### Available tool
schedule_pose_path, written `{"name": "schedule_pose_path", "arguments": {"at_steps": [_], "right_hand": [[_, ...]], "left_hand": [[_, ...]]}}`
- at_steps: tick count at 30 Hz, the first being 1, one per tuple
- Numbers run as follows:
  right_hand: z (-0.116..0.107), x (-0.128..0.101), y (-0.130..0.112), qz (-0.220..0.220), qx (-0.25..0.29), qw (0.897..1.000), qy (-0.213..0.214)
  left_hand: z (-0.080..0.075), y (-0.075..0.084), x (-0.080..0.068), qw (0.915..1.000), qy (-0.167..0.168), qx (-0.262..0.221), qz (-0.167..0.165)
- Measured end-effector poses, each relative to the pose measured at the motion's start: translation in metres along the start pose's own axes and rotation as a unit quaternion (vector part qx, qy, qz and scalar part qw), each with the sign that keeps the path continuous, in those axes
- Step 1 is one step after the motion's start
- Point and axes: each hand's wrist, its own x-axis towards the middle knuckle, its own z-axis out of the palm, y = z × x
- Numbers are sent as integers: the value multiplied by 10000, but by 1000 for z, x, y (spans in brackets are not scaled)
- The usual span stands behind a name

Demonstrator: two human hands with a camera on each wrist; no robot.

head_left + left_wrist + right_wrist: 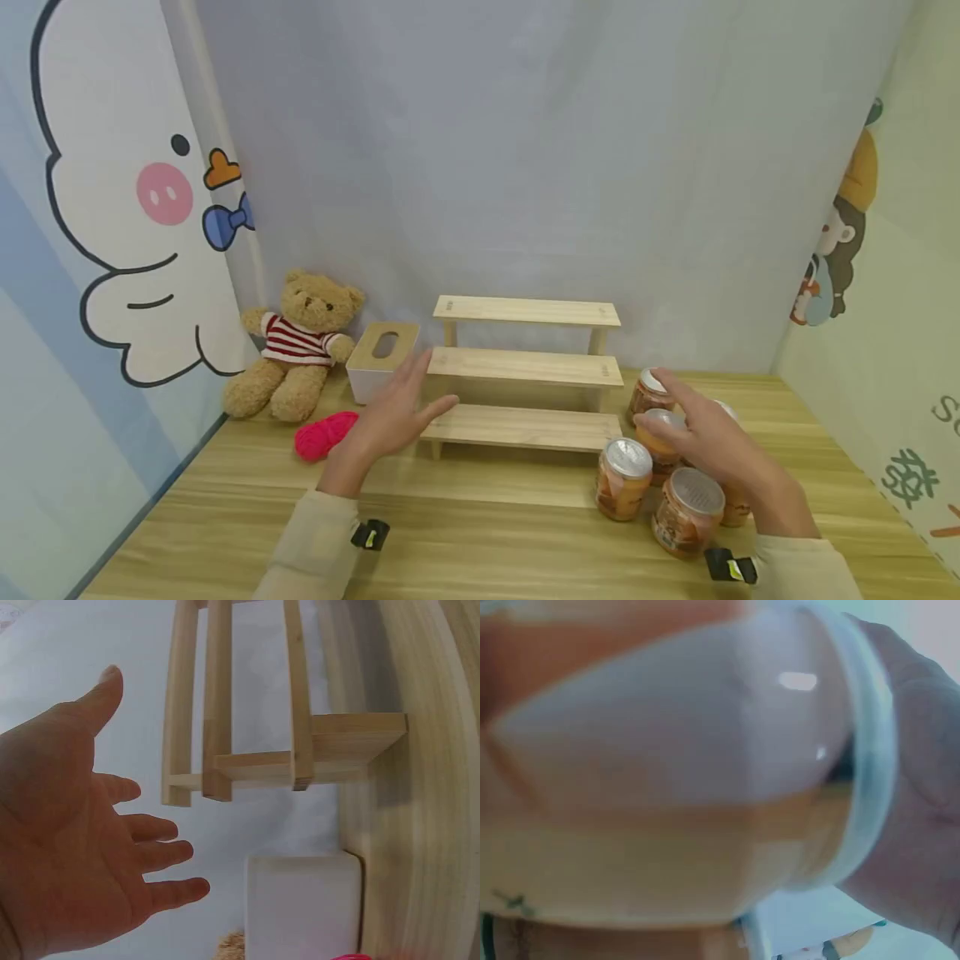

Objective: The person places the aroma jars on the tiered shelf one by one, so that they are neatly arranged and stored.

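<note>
My left hand (390,412) hovers with its fingers spread, just left of a three-tier wooden shelf (525,367). In the left wrist view, its palm (67,847) shows and nothing lies in it. On the right side, my right hand (708,429) reaches over a cluster of several canister jars with orange-brown labels and silvery lids, its thumb and fingers apart. Its thumb overlaps a middle jar (660,458), with its fingertips near the rear jar (651,398). Closer to me stand two more jars, a left one (624,482) and a front one (688,512). A blurred jar (667,750) fills the right wrist view.
Left of the shelf stands a white tissue box (382,358) with a wooden lid. A teddy bear (300,350) in a striped sweater sits at the back left, and a bundle of pink yarn (326,435) lies in front. A grey curtain (540,167) hangs behind.
</note>
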Motion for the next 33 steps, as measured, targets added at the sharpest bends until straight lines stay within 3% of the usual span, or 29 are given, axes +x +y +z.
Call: {"name": "schedule_pose_path", "arguments": {"at_steps": [5,11,18,26,29,33], "right_hand": [[-5,0,10,166,63,9998,79],[-12,-2,19,191,99,9996,173],[-22,-8,30,188,-194,9992,279],[-34,-20,52,306,-490,9974,420],[-43,-29,61,392,-541,9972,334],[-52,-40,69,568,-344,9978,-84]], "left_hand": [[14,-16,14,9933,236,-1133,70],[24,-28,20,9784,548,-1995,-33],[34,-27,26,9821,877,-1659,163],[43,-25,33,9742,1091,-1975,3],[45,-24,35,9710,1220,-2052,-117],[47,-23,40,9643,1437,-2204,-316]]}}
